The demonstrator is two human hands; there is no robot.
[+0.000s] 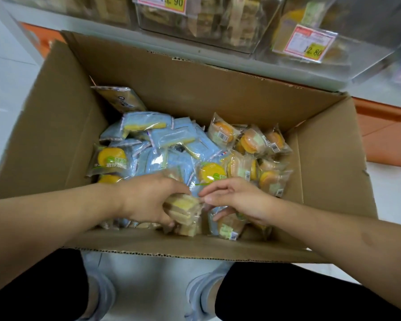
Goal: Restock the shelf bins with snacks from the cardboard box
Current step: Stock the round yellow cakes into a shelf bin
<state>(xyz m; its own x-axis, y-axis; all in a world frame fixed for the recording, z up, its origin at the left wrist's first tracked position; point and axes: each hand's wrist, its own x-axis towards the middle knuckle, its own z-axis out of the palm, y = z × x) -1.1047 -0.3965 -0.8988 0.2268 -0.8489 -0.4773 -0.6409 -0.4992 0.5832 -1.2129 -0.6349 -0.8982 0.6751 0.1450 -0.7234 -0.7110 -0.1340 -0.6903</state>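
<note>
An open cardboard box [176,93] stands on the floor below me, filled with wrapped snacks. Blue packets [171,137] lie in the middle, round orange cakes [250,141] in clear wrap on the right, and yellow cake packs [111,158] at the left. My left hand [148,200] grips a stack of clear-wrapped sandwich cake packets [185,210] near the box's front wall. Beside that stack, my right hand [234,200] hovers with loosely curled fingers, touching the snacks underneath and holding nothing that I can see. Clear shelf bins [202,24] with similar sandwich cakes sit above the box.
Another clear bin [310,40] at the upper right carries a price tag [310,42] and holds yellow cakes. An orange base strip [384,126] runs under the shelf. My knees and light shoes [102,295] are at the bottom, on a pale tiled floor.
</note>
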